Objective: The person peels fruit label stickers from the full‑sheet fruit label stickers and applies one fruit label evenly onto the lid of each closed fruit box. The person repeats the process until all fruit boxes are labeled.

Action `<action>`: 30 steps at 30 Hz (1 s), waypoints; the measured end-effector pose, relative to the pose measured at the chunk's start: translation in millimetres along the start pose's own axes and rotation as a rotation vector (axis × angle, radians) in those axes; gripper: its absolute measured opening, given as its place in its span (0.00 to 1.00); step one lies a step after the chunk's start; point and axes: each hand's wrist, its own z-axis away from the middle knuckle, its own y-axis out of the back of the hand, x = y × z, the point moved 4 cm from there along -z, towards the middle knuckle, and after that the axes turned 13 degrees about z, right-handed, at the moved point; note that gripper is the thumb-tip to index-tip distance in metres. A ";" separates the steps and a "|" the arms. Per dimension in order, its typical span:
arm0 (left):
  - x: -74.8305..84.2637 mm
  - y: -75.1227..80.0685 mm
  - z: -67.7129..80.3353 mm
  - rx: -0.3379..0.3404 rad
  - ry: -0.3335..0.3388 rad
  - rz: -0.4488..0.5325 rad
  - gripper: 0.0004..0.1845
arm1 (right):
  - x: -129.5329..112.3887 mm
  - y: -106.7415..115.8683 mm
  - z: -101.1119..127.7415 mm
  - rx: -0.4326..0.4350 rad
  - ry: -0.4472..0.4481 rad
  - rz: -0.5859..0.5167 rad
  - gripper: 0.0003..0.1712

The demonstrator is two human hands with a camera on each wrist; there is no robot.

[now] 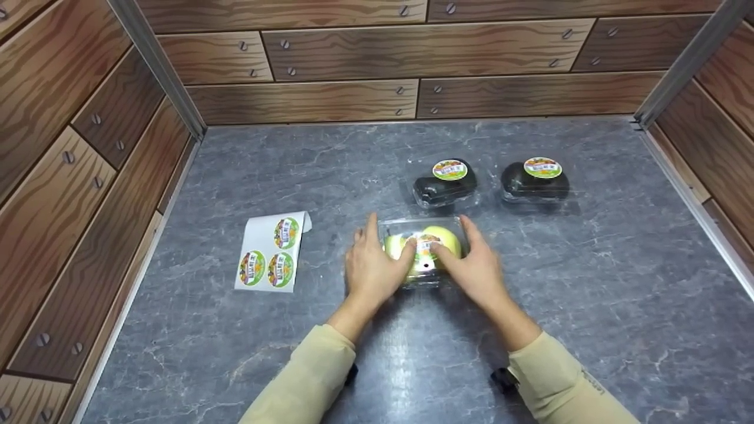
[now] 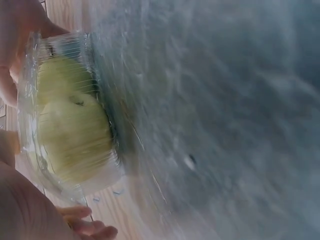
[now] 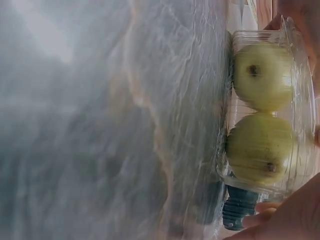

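Note:
A clear plastic clamshell box [image 1: 421, 280] stands on the worktop, holding two yellow-green apples [image 3: 260, 150]. On its lid lies a round, colourful sticker [image 1: 429, 247]. My left hand [image 1: 377, 262] grips the box from the left, its thumb on the sticker and its index finger stretched along the side. From the right, my right hand [image 1: 477, 265] holds the box the same way, its thumb also touching the sticker. Both wrist views show the apples through the box wall, with fingers [image 2: 82, 225] beside it.
Behind and to the right stand two clear boxes with dark contents, one box [image 1: 445, 188] nearer the middle and another box [image 1: 536, 182] farther right, each with a round sticker on top. To the left lies a sticker sheet [image 1: 268, 244] bearing several round stickers. Wood-patterned walls [image 1: 341, 56] enclose the worktop.

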 end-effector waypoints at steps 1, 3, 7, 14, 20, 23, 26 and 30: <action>-0.7 0.1 0.7 -0.020 -0.004 0.008 0.50 | 0.4 0.1 0.3 -0.013 0.006 0.006 0.54; -2.2 -0.2 1.5 -0.055 -0.017 0.019 0.52 | 1.2 0.2 0.9 -0.032 0.021 0.015 0.56; -3.7 0.1 2.5 -0.093 -0.043 0.008 0.55 | 2.3 -0.2 1.7 -0.050 0.046 0.023 0.61; -4.7 1.9 3.3 -0.112 -0.077 -0.013 0.57 | 0.5 0.2 4.4 -0.073 0.053 0.038 0.65; -6.6 2.9 3.4 -0.132 -0.038 0.004 0.57 | 2.1 -0.4 3.2 -0.077 0.055 0.023 0.64; -7.4 4.4 3.3 -0.127 -0.019 0.011 0.57 | 2.7 -0.1 2.8 -0.079 0.059 0.020 0.62; -7.7 5.5 3.0 -0.123 -0.005 0.012 0.57 | 3.4 0.3 2.3 -0.074 0.060 0.013 0.59; -7.5 6.2 2.2 -0.112 0.007 0.004 0.56 | 3.3 0.6 2.0 -0.069 0.053 -0.003 0.56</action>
